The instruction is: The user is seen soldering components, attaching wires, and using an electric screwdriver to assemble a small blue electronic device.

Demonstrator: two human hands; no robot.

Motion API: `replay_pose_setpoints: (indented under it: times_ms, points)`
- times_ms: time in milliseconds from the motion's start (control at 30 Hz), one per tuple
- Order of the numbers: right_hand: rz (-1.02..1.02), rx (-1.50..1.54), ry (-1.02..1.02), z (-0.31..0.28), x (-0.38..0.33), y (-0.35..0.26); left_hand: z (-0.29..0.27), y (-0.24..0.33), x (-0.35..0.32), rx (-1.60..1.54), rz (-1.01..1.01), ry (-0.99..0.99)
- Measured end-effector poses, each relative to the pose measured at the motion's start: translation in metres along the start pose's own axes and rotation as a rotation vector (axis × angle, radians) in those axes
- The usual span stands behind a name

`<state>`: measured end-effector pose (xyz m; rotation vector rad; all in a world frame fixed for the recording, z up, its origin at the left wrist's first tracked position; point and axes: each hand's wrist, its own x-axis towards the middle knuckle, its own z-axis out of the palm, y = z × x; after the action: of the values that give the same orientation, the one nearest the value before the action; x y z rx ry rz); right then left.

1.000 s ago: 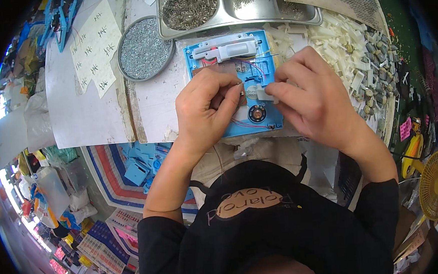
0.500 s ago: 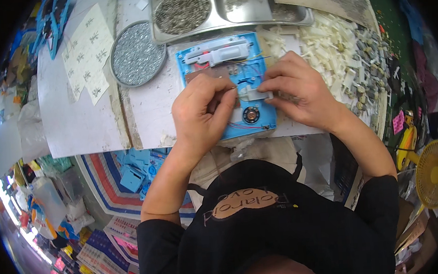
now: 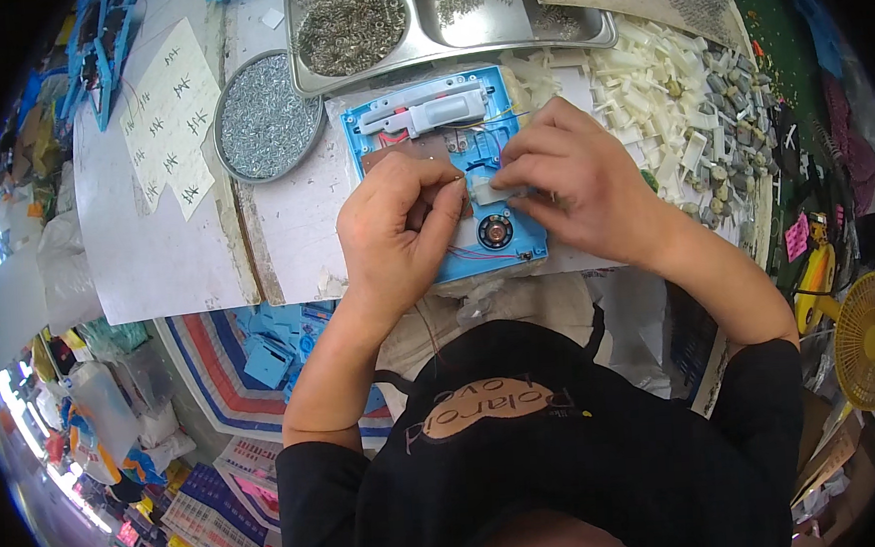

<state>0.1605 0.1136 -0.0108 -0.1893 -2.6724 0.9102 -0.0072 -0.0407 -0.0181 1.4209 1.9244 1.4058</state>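
Observation:
A blue plastic housing [image 3: 475, 262] lies on the bench in front of me. It holds a pale slotted bar [image 3: 443, 113], a brown circuit board [image 3: 420, 150], thin wires and a round black speaker [image 3: 495, 232]. Over its middle, my right hand [image 3: 577, 180] grips a small whitish plastic part [image 3: 488, 193] between thumb and fingers. My left hand [image 3: 399, 221] is pinched closed right beside that part, covering some of the circuit board. Whatever lies between the left fingertips is too small and hidden to name.
Beyond the housing stands a steel tray [image 3: 443, 42] of small metal springs. A round dish [image 3: 270, 118] of tiny metal pieces sits to its left, near a patterned paper sheet [image 3: 173, 119]. White plastic parts [image 3: 647, 90] are heaped at right, beside small grey pieces [image 3: 733, 105].
My right hand has shifted left with the whitish part, closer to my left fingertips. The left hand stays pinched at nearly the same spot over the housing.

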Motion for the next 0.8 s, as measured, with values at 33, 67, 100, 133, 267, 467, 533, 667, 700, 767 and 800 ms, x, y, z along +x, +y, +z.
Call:
replay_pose_setpoints:
  times_ms: [33, 67, 100, 133, 267, 467, 533, 667, 700, 767, 800]
  points:
    - [0.002, -0.074, -0.034, -0.001, 0.0, -0.004, -0.001, 0.0, -0.001, 0.02, 0.011, -0.001]
    - [-0.002, -0.084, -0.035, -0.002, -0.002, -0.008, -0.003, 0.001, 0.0, 0.035, 0.03, -0.004]
    - [0.004, -0.117, -0.039, -0.005, -0.006, -0.01, 0.0, 0.001, 0.003, 0.028, 0.063, -0.007]
    - [0.012, -0.151, -0.042, -0.008, -0.01, -0.012, -0.002, 0.002, 0.003, 0.073, 0.074, -0.016]
    - [0.073, 0.003, 0.21, -0.032, -0.046, -0.016, 0.002, 0.001, 0.001, 0.05, 0.041, -0.038]
    - [0.56, -0.688, 0.315, -0.146, -0.125, 0.063, -0.002, 0.015, 0.002, 0.04, 0.169, -0.072]
    - [0.624, -0.825, 0.276, -0.156, -0.126, 0.086, -0.005, 0.022, 0.001, 0.066, 0.191, -0.09]
    - [0.713, -0.943, 0.173, -0.153, -0.11, 0.107, -0.011, 0.04, 0.006, 0.098, 0.207, -0.127]
    - [0.73, -0.956, 0.144, -0.153, -0.107, 0.111, -0.013, 0.043, 0.007, 0.11, 0.206, -0.138]
    - [0.729, -0.928, 0.128, -0.154, -0.107, 0.113, -0.015, 0.05, 0.015, 0.076, 0.222, -0.172]
    - [0.732, -0.909, 0.113, -0.156, -0.109, 0.114, -0.015, 0.055, 0.021, 0.057, 0.231, -0.19]
